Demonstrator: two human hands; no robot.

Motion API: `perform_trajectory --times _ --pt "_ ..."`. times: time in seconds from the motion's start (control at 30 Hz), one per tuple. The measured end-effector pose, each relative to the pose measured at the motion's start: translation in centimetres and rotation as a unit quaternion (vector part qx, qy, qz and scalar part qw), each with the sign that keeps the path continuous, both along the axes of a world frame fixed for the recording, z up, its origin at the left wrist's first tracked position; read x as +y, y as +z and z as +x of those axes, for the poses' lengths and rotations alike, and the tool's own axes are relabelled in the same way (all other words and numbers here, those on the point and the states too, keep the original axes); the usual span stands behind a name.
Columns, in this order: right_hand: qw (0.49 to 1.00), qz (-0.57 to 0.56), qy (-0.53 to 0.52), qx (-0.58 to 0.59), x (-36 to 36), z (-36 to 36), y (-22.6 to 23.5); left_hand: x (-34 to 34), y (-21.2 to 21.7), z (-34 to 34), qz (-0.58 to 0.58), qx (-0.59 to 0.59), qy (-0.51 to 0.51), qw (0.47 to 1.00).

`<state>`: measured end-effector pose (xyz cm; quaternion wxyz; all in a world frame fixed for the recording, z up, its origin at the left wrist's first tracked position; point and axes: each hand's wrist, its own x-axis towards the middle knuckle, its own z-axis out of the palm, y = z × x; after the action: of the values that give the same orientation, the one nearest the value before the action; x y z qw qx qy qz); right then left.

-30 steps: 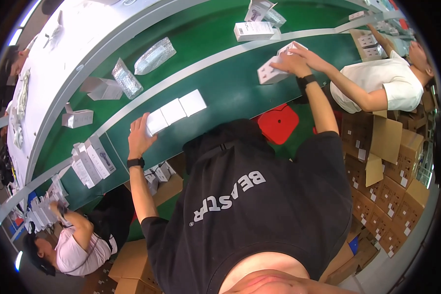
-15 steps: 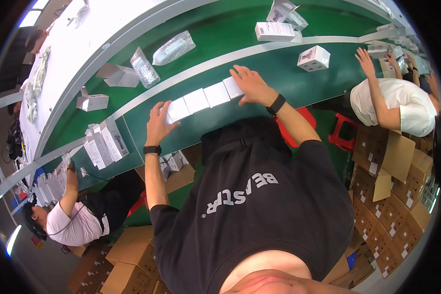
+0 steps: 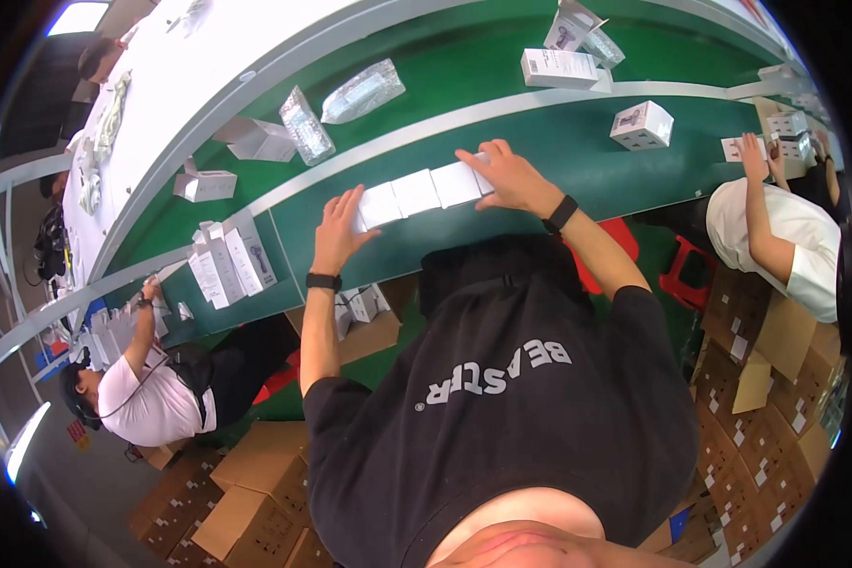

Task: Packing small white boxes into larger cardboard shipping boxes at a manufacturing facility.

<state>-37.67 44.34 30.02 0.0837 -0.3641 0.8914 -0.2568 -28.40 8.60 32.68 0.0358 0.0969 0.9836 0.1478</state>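
A row of several small white boxes [image 3: 416,193] stands close together on the green bench [image 3: 540,151] in front of me, their plain tops facing up. My left hand [image 3: 341,232] is cupped round the left end of the row, thumb on the near side and fingers along the end. At the opposite end, my right hand [image 3: 516,180] spans the last box, its thumb near and its fingers over the far edge. Between them, the hands hold the row from both ends. Parts of the end boxes are hidden under my fingers.
Printed white boxes [image 3: 232,265] stand to the left; another white box [image 3: 642,126] is at the right. Beyond the pale rail lie bubble-wrapped packages [image 3: 363,92] and opened boxes [image 3: 260,139]. Co-workers sit left [image 3: 161,398] and right [image 3: 776,227]. Brown cartons [image 3: 256,511] are stacked behind.
The whole view has shifted slightly, with the scene sitting farther right. My hands keep their places at the row's ends. The right co-worker's raised hand has come down to the bench.
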Motion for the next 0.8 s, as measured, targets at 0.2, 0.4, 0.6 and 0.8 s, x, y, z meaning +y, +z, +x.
perform_trajectory --times 0.2,0.4,0.6,0.8 --pt "0.999 0.034 -0.032 0.003 0.1 0.1 -0.7 1.1 -0.8 0.0 -0.003 -0.007 -0.002 1.0" --pt "0.991 0.039 -0.119 -0.035 0.4 4.2 -0.6 0.0 -0.5 -1.9 0.011 -0.02 -0.085 0.996" --pt "0.952 0.01 -0.3 -0.054 1.2 13.6 1.7 2.2 0.4 -5.0 0.029 -0.011 -0.258 0.966" --pt "0.855 0.005 -0.519 0.003 0.6 26.4 2.4 10.0 2.6 -6.6 0.021 -0.039 -0.468 0.882"
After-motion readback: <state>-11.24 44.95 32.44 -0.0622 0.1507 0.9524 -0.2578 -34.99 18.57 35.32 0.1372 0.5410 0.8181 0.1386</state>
